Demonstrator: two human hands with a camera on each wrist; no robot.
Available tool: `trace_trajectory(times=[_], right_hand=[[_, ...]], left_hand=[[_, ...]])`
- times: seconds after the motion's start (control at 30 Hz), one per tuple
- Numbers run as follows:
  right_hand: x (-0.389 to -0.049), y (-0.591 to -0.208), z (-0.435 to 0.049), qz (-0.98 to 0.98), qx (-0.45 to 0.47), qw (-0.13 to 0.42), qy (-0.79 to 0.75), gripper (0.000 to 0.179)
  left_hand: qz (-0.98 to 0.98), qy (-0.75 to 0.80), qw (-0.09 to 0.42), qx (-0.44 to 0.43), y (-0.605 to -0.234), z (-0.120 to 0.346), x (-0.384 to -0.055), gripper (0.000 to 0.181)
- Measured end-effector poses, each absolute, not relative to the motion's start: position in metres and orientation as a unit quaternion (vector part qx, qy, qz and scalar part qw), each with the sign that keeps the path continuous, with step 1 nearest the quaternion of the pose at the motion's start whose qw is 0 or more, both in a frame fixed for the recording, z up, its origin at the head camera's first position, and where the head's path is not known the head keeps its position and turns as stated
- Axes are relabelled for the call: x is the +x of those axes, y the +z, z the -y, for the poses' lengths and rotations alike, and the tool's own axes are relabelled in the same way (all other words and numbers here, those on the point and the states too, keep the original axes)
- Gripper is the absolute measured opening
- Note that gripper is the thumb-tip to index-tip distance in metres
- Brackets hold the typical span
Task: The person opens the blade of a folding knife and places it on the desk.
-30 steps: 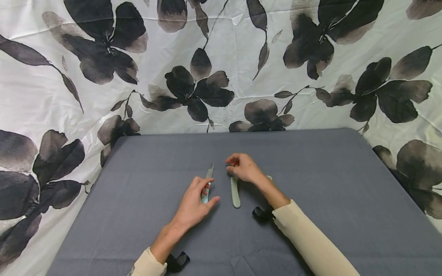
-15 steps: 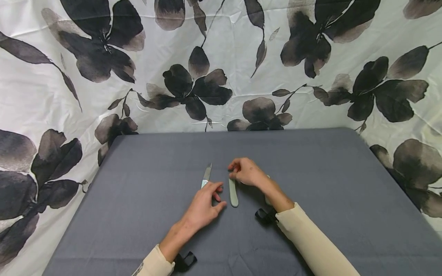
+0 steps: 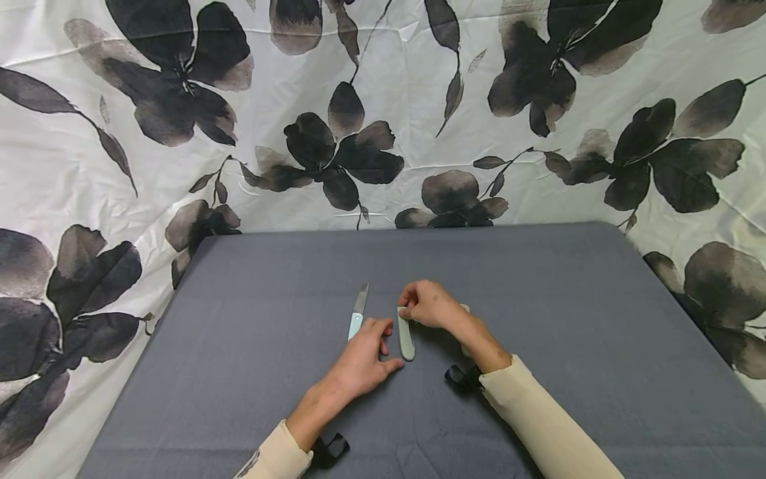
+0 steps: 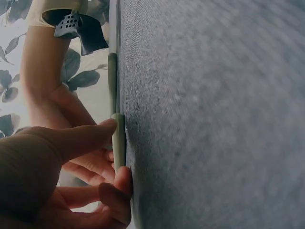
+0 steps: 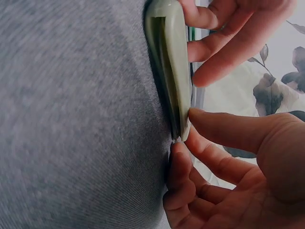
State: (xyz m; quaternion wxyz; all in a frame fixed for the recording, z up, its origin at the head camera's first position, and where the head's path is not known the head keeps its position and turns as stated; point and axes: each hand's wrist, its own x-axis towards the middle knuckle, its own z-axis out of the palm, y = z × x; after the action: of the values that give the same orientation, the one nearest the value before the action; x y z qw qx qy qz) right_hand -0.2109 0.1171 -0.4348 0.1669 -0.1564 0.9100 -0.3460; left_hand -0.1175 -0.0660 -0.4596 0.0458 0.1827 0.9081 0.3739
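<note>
A pale green handle-like piece (image 3: 406, 340) with a long slot down its side lies on the grey cloth, its length pointing away from me. My right hand (image 3: 433, 306) pinches its far end between thumb and forefinger. Beside its left edge, my left hand (image 3: 356, 362) has thumb and fingers spread, fingertips right at the piece (image 4: 119, 140). A small knife (image 3: 356, 323) with a light blue handle rests just left of there, blade tip pointing away; the left hand hides the handle's near end. Another pale green piece (image 3: 465, 349) shows from behind my right forearm, mostly hidden.
Grey cloth (image 3: 269, 286) covers the table, with a straight back edge. Behind it hangs a white curtain (image 3: 419, 146) with dark flowers. Black wrist mounts (image 3: 463, 379) sit under both cream sleeves (image 3: 538, 412).
My left hand has moved right, from over the knife to the green piece's side, uncovering more of the knife's handle. My right hand has shifted slightly toward me along the piece.
</note>
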Motion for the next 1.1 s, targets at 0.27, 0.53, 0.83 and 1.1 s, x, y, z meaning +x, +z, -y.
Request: trace_trajectory(times=[0.27,0.53,0.83,1.1], right_hand=[[-0.211,-0.433,-0.118,-0.915,-0.142,0.166,-0.339,0.008],[-0.216,-0.436,-0.122,-0.914,-0.148,0.153,-0.346,0.008],[-0.216,-0.438,-0.129,-0.891,-0.164,0.133,-0.402,0.010],[-0.214,-0.436,-0.133,-0.812,-0.150,0.178,-0.535,0.034]], left_hand=[[-0.922,0.342,0.051,0.174,-0.459,0.060,-0.123,0.065],[-0.923,0.337,0.049,0.179,-0.460,0.057,-0.129,0.066],[-0.901,0.385,0.039,0.194,-0.456,0.060,-0.132,0.070],[-0.887,0.425,0.011,0.181,-0.453,0.059,-0.136,0.072]])
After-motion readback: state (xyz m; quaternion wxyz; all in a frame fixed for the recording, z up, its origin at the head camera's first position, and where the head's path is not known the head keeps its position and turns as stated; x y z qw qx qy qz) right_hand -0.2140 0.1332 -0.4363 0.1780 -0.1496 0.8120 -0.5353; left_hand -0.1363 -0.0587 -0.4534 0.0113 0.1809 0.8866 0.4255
